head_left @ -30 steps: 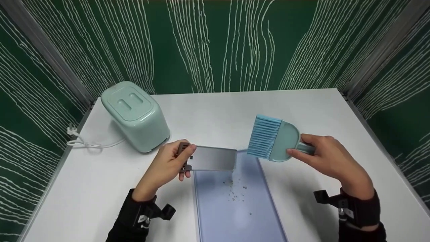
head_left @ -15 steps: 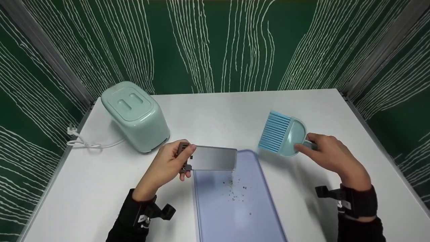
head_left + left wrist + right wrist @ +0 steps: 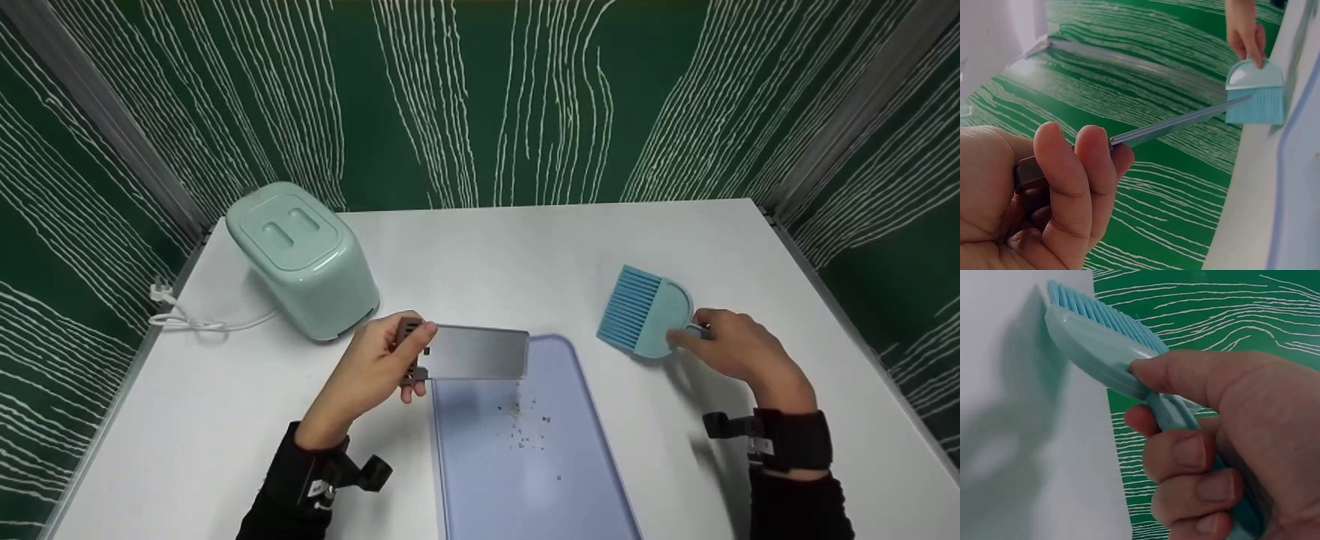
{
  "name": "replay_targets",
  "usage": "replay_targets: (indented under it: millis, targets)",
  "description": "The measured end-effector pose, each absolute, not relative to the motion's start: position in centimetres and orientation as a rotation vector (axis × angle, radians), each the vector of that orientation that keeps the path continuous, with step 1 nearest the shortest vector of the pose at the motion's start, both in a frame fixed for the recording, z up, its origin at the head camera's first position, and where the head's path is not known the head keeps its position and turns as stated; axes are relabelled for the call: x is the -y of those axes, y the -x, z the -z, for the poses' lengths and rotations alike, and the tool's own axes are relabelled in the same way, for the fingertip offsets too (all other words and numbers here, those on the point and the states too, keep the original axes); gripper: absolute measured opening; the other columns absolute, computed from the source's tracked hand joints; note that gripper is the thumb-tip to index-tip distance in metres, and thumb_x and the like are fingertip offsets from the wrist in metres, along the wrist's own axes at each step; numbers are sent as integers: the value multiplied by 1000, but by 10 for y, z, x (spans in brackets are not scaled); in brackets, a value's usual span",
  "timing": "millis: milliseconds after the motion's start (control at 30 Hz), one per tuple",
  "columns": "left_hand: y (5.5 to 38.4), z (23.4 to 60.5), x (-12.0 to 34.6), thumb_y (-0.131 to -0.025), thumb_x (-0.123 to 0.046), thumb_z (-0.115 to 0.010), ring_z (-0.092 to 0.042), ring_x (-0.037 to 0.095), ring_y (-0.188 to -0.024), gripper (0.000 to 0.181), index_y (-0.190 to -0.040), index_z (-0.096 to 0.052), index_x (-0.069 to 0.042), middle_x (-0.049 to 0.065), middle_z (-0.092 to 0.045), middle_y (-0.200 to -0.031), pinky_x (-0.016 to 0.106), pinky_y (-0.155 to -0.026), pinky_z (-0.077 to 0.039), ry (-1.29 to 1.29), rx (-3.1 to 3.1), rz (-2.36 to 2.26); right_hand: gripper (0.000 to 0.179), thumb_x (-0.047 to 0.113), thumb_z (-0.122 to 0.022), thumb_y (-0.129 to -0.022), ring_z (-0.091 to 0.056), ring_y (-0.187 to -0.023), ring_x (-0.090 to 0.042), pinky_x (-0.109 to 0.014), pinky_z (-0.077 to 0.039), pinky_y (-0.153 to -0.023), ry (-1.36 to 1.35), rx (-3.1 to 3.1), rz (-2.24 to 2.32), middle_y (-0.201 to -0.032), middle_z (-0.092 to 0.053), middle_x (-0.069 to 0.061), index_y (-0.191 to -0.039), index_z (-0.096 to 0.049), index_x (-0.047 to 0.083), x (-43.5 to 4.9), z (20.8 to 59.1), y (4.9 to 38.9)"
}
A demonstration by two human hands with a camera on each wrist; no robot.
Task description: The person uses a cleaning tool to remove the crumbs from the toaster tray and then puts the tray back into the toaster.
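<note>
My left hand (image 3: 375, 364) pinches the brown end of a flat metal crumb tray (image 3: 478, 354), thumb on top. In the left wrist view the crumb tray (image 3: 1179, 121) shows edge-on above the curled fingers. The crumb tray is held over the far part of a lilac tray (image 3: 525, 495). Crumbs (image 3: 525, 431) lie scattered on the lilac tray. To the right of it, my right hand (image 3: 739, 352) grips the handle of a light-blue brush (image 3: 649, 311) by the white table. The right wrist view shows fingers wrapped round the handle, with the thumb against the brush (image 3: 1095, 346) head.
A mint-green toaster (image 3: 307, 262) with a lid stands at the back left of the white table (image 3: 480, 262). Its white cord and plug (image 3: 187, 322) lie near the left edge. Green walls with white streaks (image 3: 480, 105) border the table.
My right hand has carried the brush to the right, away from the crumb tray, and lowered it toward the table. The left hand and crumb tray have stayed in place.
</note>
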State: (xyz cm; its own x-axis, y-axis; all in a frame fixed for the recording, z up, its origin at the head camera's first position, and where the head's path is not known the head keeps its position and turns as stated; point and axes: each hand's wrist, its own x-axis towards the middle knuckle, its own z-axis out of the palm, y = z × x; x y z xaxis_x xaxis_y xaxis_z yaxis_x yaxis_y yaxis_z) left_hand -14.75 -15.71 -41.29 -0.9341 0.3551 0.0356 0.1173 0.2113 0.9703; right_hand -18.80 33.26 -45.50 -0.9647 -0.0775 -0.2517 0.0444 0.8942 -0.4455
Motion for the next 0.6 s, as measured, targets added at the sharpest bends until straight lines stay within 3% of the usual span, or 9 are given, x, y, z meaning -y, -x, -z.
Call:
replay_targets:
  millis: [200,600]
  targets:
    - [147,412,157,-112,-34,-59,-69,20,-50,41,-91,-57,1,4,-54,-64,31,-45,-58,-449,-2292,-1809,60,59,-59,-103,-54,-84,-26,-33,-40,-63,-70,-2724,612,-91,-59,-8,-116,-52,1,-339,462,190]
    - [147,414,157,-112,-33,-59,-68,16,-49,41,-91,-57,2,5,-54,-64,31,-45,-57,-449,-2303,-1815,66,59,-62,-101,-57,-86,-28,-33,-44,-65,-101,-2660,596,-93,-63,-11,-113,-59,-6,-344,471,189]
